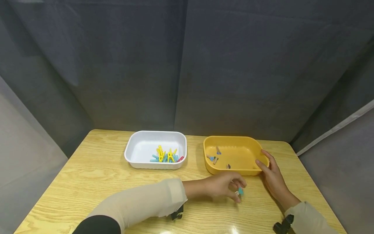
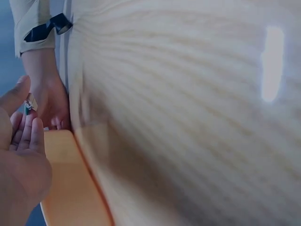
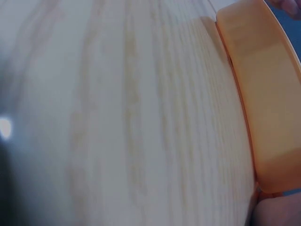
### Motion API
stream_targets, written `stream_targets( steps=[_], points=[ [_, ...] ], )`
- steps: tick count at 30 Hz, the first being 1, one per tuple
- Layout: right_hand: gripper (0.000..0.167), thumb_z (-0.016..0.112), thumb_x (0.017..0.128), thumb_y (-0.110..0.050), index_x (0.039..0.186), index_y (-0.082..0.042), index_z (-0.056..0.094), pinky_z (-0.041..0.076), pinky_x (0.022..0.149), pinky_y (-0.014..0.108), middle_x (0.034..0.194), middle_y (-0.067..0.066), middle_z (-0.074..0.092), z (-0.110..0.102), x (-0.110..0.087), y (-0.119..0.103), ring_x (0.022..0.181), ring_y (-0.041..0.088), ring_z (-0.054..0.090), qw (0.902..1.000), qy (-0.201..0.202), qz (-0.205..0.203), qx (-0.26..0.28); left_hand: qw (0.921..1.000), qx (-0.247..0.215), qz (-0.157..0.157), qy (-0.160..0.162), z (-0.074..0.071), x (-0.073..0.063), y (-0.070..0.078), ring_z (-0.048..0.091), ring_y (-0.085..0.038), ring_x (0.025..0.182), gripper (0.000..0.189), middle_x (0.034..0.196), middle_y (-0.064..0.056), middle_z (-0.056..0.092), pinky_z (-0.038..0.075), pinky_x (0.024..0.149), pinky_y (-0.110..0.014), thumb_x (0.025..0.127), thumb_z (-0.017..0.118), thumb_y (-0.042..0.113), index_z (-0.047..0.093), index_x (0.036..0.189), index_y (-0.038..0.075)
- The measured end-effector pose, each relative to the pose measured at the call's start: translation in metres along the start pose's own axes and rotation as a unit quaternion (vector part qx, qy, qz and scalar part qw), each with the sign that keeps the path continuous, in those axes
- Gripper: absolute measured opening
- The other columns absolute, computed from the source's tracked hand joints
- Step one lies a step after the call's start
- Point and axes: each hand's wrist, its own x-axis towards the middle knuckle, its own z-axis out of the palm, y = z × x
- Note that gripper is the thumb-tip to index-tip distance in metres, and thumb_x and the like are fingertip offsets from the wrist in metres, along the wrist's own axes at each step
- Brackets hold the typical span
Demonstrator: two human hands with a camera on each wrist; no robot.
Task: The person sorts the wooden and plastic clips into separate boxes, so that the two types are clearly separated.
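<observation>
My left hand is over the table in front of the yellow bin. Between thumb and fingers it pinches a small clip, teal and pale; the left wrist view shows the clip at the fingertips. My right hand grips the right end of the yellow bin, thumb at the near rim and fingers along the outer side. Inside this bin lie several small wooden clips with coloured ends. In the right wrist view only part of the right hand shows, beside the bin wall.
A white bin stands left of the yellow one. Yellow clothespins, teal ones and a red one are heaped at its right end. Both bins are near the back edge of the wooden table, before a dark curtain.
</observation>
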Motion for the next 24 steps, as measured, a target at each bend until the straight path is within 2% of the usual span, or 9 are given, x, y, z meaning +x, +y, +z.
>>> stream_targets(
  steps=[4,7,11,24],
  points=[
    [0.067,0.055,0.108,-0.022,0.164,-0.018,0.018,0.046,0.097,0.01,0.167,0.013,0.003,0.0,0.0,0.001,0.137,0.013,0.034,1.0,-0.001,-0.003,0.005,0.9996,0.02,-0.003,0.02,-0.006,0.006,0.001,0.062,0.005,0.107,0.055,0.125,0.005,0.066,0.048,0.093,-0.009,0.081,0.087,0.017,0.061,0.129,0.008],
    [0.067,0.056,0.108,-0.021,0.163,-0.018,0.019,0.047,0.097,0.011,0.167,0.012,0.004,0.0,0.001,0.002,0.135,0.01,0.036,0.9999,0.002,-0.003,0.009,0.9993,0.013,-0.01,0.035,-0.011,0.011,0.001,0.062,0.004,0.106,0.055,0.126,0.002,0.067,0.048,0.092,-0.009,0.081,0.087,0.017,0.061,0.128,0.009],
    [0.067,0.056,0.108,-0.022,0.163,-0.018,0.019,0.047,0.097,0.011,0.167,0.013,0.005,0.0,0.001,0.002,0.138,0.014,0.034,0.9999,0.005,-0.004,0.011,0.9981,-0.011,-0.019,0.058,-0.018,0.016,0.001,0.063,0.004,0.104,0.053,0.125,-0.004,0.069,0.049,0.093,-0.01,0.081,0.087,0.015,0.062,0.126,0.007],
    [0.068,0.057,0.108,-0.023,0.163,-0.019,0.019,0.046,0.097,0.009,0.169,0.013,0.001,0.001,0.002,0.002,0.148,0.028,0.022,0.9999,0.012,0.005,0.005,0.9942,-0.044,-0.021,0.096,-0.031,0.027,-0.003,0.063,-0.002,0.109,0.052,0.127,-0.004,0.067,0.05,0.097,-0.015,0.084,0.086,0.014,0.061,0.129,0.005]
  ],
)
